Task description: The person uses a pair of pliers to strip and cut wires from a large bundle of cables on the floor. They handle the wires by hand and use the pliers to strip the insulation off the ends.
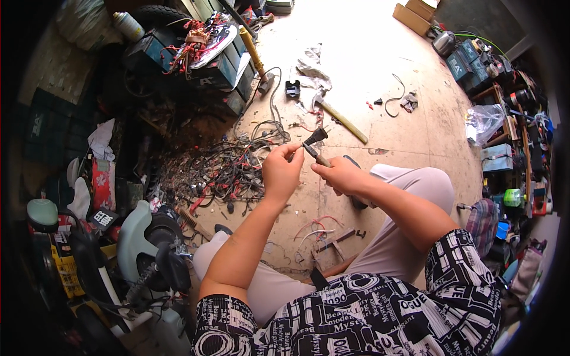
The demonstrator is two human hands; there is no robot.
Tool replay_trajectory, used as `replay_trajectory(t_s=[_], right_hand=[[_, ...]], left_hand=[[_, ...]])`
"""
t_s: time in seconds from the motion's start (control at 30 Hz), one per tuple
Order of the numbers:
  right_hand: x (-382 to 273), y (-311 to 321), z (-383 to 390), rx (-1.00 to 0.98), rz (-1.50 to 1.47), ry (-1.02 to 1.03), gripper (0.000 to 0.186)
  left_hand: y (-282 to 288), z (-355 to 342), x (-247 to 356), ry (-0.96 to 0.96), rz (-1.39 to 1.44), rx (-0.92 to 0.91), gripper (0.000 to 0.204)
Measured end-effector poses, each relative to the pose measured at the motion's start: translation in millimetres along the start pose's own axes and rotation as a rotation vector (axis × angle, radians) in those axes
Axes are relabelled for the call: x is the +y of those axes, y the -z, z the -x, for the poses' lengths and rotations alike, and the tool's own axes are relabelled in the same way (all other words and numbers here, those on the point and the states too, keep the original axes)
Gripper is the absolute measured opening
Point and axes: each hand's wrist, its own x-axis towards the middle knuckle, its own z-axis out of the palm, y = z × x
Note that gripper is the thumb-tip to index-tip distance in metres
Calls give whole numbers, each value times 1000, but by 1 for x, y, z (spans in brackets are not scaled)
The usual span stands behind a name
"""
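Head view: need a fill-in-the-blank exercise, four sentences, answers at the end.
1. The tool is held in the person's ____ hand.
2. The plug near the tool's tip is ____ in colour.
3. The tangled wires lie to the ____ of the hammer in the picture.
4. The patterned shirt is black and ____.

Missing words: right; black; left; white.

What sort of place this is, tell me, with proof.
Probably a repair or salvage workshop: a hammer and a heap of tangled wires lie on the floor, with a coil-spring shock absorber at left.
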Motion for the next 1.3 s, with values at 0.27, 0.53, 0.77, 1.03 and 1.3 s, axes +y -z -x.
replay_trajectory(t_s=[0.27,0.53,0.77,1.03,1.3], right_hand=[[-1,-10,-6,376,417,174,48],[11,1,-13,-75,-123,109,48],[3,6,-3,157,327,260,47],[2,6,2,272,464,316,43],[-9,5,9,233,408,290,45]], left_hand=[[2,-17,-4,883,947,-227,15],[7,-4,3,745,908,-182,14],[7,-2,2,720,832,-160,15],[9,-3,3,686,780,-168,18],[9,-6,9,700,788,-133,16]])
